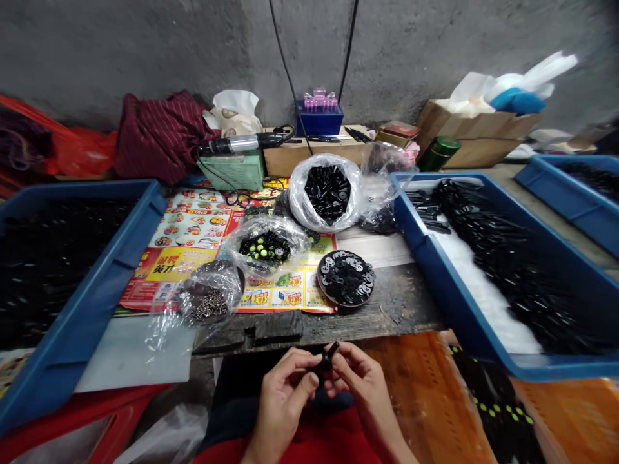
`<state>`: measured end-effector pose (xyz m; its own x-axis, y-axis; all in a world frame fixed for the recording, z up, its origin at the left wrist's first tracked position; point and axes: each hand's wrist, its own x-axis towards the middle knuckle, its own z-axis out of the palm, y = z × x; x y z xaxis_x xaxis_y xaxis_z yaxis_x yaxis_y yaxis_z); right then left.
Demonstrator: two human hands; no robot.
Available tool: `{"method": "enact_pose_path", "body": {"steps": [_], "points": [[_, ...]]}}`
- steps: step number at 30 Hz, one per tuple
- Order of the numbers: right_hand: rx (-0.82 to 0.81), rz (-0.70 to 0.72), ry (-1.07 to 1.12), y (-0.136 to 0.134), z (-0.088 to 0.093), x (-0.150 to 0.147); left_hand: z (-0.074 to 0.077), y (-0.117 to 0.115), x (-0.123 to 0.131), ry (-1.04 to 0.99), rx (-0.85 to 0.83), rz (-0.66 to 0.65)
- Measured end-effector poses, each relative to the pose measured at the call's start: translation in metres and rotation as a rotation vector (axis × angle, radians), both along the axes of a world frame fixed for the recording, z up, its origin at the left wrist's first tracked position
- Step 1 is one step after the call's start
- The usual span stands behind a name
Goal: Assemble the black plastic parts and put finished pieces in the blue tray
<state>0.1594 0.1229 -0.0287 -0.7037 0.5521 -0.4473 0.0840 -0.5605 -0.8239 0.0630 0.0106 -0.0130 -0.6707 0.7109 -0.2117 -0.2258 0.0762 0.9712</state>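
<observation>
Between my two hands, just in front of the bench edge, is a small black plastic part (pixel 332 351) with a short stem pointing up and right. My left hand (pixel 290 386) pinches it from the left, thumb and forefinger closed. From the other side my right hand (pixel 360 380) grips the same part with its fingertips, which hide most of its lower end. Closest to the hands on the bench are a round dish of black and silvery discs (pixel 345 278) and a clear bag of small metal screws (pixel 210 304).
Blue bins of black parts stand at left (pixel 104 290) and right (pixel 435 290). Plastic bags of black parts (pixel 329 193) and green-topped pieces (pixel 265 248) sit on newspaper (pixel 181 270). Behind them an electric screwdriver (pixel 236 143) lies on a green box (pixel 232 171).
</observation>
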Motion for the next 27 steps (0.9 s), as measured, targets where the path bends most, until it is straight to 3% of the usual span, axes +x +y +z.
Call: {"method": "enact_pose_path", "body": {"steps": [8,15,19,23,27], "points": [[0.088,0.033,-0.011,0.003,-0.008,0.006,-0.002,-0.001,-0.001,0.011,-0.012,-0.013],[0.165,0.15,-0.026,0.0,0.004,0.006,-0.002,0.0,-0.001,-0.071,-0.021,-0.019],[0.268,0.13,-0.024,-0.002,0.01,0.003,-0.002,0.0,-0.001,-0.098,-0.034,-0.012],[0.265,-0.006,-0.07,0.005,0.009,0.004,-0.002,0.0,0.001,-0.245,-0.083,-0.02],[0.265,0.045,-0.031,0.012,0.007,0.007,-0.003,0.002,0.003,-0.324,-0.063,-0.041]]}}
